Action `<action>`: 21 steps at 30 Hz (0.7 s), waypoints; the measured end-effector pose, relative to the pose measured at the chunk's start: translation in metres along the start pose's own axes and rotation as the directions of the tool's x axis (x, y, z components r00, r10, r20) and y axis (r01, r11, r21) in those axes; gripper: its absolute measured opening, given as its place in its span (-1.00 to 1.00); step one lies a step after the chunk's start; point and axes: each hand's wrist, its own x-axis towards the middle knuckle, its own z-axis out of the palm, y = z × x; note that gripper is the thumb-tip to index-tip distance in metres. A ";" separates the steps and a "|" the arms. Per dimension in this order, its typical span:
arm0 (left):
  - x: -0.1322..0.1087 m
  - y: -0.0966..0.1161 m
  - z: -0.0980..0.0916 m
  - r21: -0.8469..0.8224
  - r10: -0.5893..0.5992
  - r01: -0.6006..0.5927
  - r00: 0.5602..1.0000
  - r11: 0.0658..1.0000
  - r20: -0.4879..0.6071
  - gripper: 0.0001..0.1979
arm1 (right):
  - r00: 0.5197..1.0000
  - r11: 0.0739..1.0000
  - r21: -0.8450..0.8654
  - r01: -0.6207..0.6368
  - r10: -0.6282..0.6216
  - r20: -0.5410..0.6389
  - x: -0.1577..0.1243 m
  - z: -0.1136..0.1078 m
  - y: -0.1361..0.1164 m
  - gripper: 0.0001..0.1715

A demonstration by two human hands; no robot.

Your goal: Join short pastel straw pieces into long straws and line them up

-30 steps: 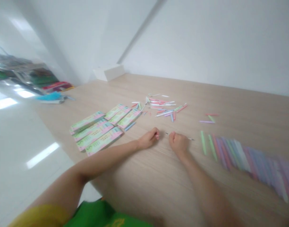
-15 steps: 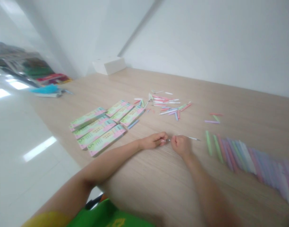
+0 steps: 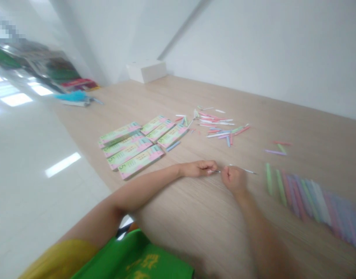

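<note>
My left hand (image 3: 199,169) rests just above the table with its fingers pinched round a thin pen refill (image 3: 216,171), whose dark tip pokes out to the right. Close beside it, almost meeting that tip, my right hand (image 3: 234,179) is closed in a fist; anything inside is hidden. Behind the right knuckles a white pen refill (image 3: 247,170) with a dark tip lies on the wooden table (image 3: 184,201), partly covered by the hand. To the right, a row of pastel pen barrels (image 3: 308,197) lies side by side, blurred.
Several green and pink boxes (image 3: 141,161) marked 5 lie at left. Behind the hands are scattered coloured pen parts (image 3: 217,124), with a few more sticks (image 3: 276,152) at right. A white box (image 3: 147,71) stands by the wall; a blue item (image 3: 73,97) sits at the far-left edge.
The camera has turned a little, so everything sits further right in the picture. Both hands keep nearly the same closed pose, close together.
</note>
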 end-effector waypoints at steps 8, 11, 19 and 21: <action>-0.001 0.000 -0.002 0.054 0.017 -0.019 0.999 0.998 0.037 -0.61 | 0.998 0.999 0.009 0.053 -0.053 -0.014 -0.002 -0.001 -0.001 -0.47; -0.001 -0.003 -0.001 0.062 0.034 -0.036 0.999 0.997 0.033 -0.62 | 0.998 0.998 0.000 0.060 -0.060 -0.006 -0.002 -0.002 0.000 -0.48; -0.001 -0.003 -0.003 0.047 0.031 -0.031 0.999 0.998 0.012 -0.59 | 0.996 0.993 -0.090 0.071 -0.066 0.057 -0.001 -0.010 -0.006 -0.50; -0.002 -0.004 -0.003 0.102 0.020 -0.019 1.000 0.995 -0.015 -0.61 | 0.996 0.987 -0.140 0.073 -0.064 0.065 -0.001 -0.014 -0.009 -0.51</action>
